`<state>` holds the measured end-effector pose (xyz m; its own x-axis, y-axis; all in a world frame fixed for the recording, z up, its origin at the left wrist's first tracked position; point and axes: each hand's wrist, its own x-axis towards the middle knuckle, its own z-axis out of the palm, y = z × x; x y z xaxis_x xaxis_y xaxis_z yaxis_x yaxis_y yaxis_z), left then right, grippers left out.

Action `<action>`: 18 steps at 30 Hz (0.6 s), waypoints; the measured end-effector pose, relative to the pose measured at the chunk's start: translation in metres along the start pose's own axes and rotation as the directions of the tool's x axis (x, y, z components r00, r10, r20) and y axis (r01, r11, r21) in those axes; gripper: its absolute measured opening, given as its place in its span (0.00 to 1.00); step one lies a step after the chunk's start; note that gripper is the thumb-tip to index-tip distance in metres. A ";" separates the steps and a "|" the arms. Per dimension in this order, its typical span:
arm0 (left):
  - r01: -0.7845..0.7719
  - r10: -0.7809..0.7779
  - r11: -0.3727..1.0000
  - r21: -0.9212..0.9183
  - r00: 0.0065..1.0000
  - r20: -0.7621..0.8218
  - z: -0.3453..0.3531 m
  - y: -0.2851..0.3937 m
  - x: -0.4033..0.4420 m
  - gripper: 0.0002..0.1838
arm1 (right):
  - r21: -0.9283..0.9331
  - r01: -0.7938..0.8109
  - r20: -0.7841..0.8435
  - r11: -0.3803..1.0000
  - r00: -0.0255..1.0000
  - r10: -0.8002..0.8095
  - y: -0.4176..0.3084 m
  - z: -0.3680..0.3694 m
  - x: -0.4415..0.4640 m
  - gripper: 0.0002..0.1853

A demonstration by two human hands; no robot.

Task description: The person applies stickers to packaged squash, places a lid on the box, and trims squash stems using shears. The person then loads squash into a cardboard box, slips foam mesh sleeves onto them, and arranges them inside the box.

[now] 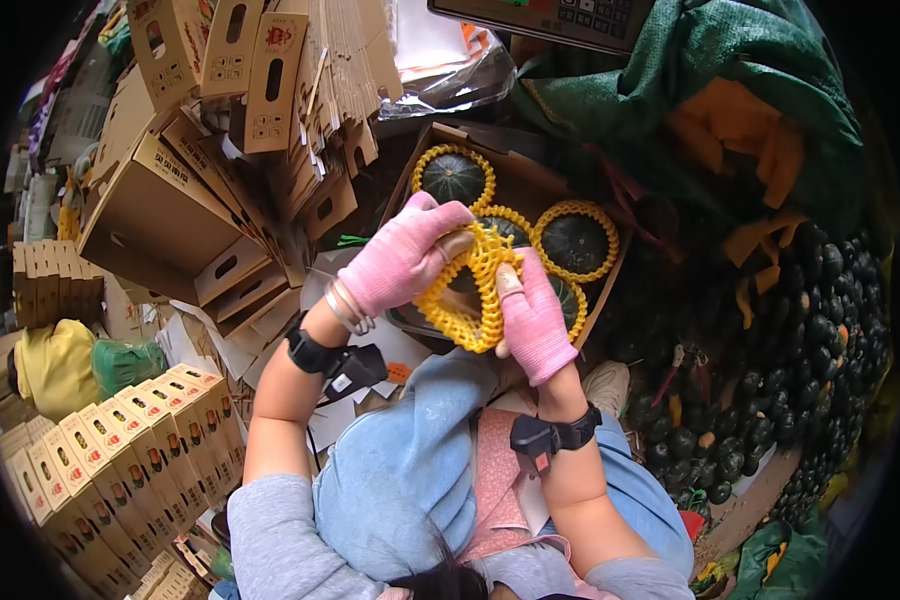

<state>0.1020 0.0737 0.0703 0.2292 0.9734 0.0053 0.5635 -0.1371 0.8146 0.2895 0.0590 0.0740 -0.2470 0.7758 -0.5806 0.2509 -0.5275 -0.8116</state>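
My left hand [402,258], in a pink fingerless glove, pinches the upper left edge of a yellow foam net sleeve [486,262]. On the sleeve's right side, the thumb and fingers of my right hand [536,322], gloved the same way, grip it too. The sleeve is stretched into a ring, and something dark shows through its opening; I cannot tell whether that lies inside it or below. Under my hands stands an open cardboard box [610,290]. In it sit dark green pumpkins, among them one at the top left [453,178] and one at the right [574,243], each ringed by yellow foam net.
Folded cartons [270,80] and an open carton [155,215] stand at the left. Printed boxes [120,430] line the lower left. Many loose dark pumpkins [740,400] cover the floor at the right, below a green woven sack [650,90]. A scale [560,18] sits at the top.
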 end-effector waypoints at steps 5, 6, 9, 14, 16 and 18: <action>0.015 -0.115 0.876 -0.482 0.977 -0.179 0.057 -0.039 0.013 0.09 | -0.338 0.453 -0.278 0.825 0.790 -0.547 0.030 -0.023 0.055 0.08; 0.029 -0.155 0.868 -0.495 0.964 -0.215 0.057 -0.036 0.011 0.07 | -0.373 0.431 -0.302 0.822 0.781 -0.547 0.030 -0.021 0.058 0.08; 0.041 -0.245 0.808 -0.588 0.931 -0.271 0.067 -0.049 0.005 0.06 | -0.409 0.361 -0.357 0.838 0.782 -0.511 0.027 -0.015 0.068 0.07; 0.130 -0.426 0.640 -0.758 0.881 -0.208 0.072 -0.057 0.015 0.10 | -0.171 0.141 -0.280 0.975 0.942 -0.185 0.021 -0.030 0.085 0.11; 0.252 -0.577 0.426 -0.869 0.816 -0.046 0.075 -0.055 0.012 0.10 | -0.218 0.045 -0.226 0.975 0.969 -0.096 0.022 -0.038 0.090 0.12; 0.304 -0.609 0.368 -0.879 0.793 0.019 0.074 -0.050 0.010 0.10 | -0.311 0.076 -0.182 0.947 0.974 -0.138 0.039 -0.044 0.102 0.13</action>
<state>0.1351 0.0765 -0.0135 -0.1459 0.8520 -0.5029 -0.4200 0.4069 0.8112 0.3150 0.1325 -0.0141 -0.1050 0.8911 -0.4416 0.5100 -0.3330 -0.7931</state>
